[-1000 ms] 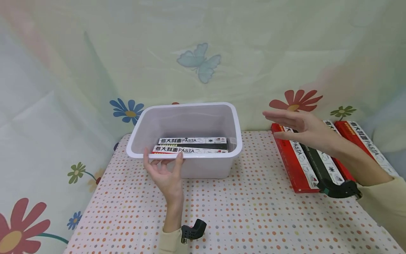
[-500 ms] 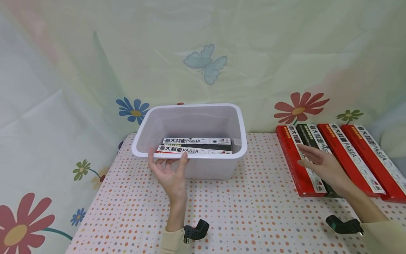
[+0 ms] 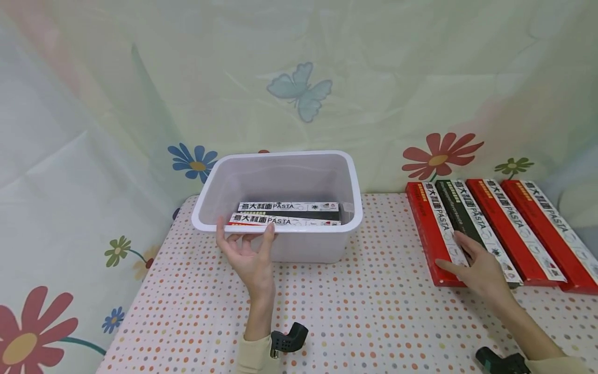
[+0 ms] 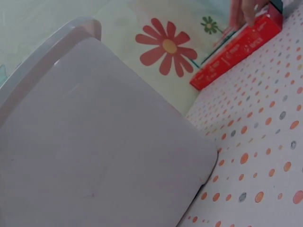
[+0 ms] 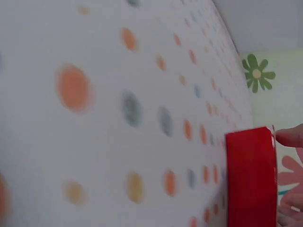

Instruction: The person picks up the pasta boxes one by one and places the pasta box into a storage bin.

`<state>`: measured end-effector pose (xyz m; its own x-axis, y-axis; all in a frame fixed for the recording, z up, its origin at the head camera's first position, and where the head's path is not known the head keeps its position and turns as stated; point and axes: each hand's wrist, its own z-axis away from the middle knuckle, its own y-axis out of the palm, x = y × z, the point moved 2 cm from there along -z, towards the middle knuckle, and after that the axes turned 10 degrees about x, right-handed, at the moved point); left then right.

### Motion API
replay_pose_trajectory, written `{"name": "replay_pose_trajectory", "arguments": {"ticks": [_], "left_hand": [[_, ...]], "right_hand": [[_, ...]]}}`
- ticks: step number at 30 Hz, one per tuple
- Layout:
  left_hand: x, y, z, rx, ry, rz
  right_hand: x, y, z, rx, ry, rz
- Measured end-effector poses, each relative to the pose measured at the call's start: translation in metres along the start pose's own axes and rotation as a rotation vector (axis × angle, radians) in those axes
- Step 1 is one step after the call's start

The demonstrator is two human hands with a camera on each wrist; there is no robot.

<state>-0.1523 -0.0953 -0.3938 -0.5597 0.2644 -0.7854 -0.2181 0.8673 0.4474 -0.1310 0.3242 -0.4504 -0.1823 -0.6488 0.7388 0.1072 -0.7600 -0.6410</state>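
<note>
In the head view my left hand [image 3: 249, 265] grips the front rim of a white plastic bin [image 3: 308, 246], fingers under the rim. Inside lie a dark pasta box [image 3: 303, 214] and a red-and-white one [image 3: 285, 221]. On the right, my right hand [image 3: 483, 270] is over the near end of the leftmost red pasta box [image 3: 422, 234], thumb near its left edge, fingers toward the dark box [image 3: 460, 213] beside it. In the right wrist view a fingertip [image 5: 289, 136] is at the top edge of the red box [image 5: 251, 175]; whether it presses is unclear.
Two more red pasta boxes [image 3: 514, 234] [image 3: 551, 239] lie side by side at the right. A dotted cloth [image 3: 364, 311] covers the table, and a flowered curtain [image 3: 374, 93] hangs behind it.
My right hand has come down and nearer to me, from above the boxes to the near end of the leftmost red one. My left hand keeps its hold on the rim.
</note>
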Motion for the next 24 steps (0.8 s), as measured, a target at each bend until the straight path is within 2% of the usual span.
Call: {"name": "replay_pose_trajectory", "arguments": {"ticks": [4,13,24], "left_hand": [[0.001,0.000,0.000,0.002,-0.001,0.002],[0.001,0.000,0.000,0.003,0.006,0.005],[0.002,-0.001,0.000,-0.003,0.008,-0.002]], "right_hand": [[0.001,0.006,0.004,-0.004,0.098,0.081],[-0.002,0.019,0.008,-0.034,0.199,0.046],[-0.003,0.025,0.008,-0.063,0.206,0.009]]}}
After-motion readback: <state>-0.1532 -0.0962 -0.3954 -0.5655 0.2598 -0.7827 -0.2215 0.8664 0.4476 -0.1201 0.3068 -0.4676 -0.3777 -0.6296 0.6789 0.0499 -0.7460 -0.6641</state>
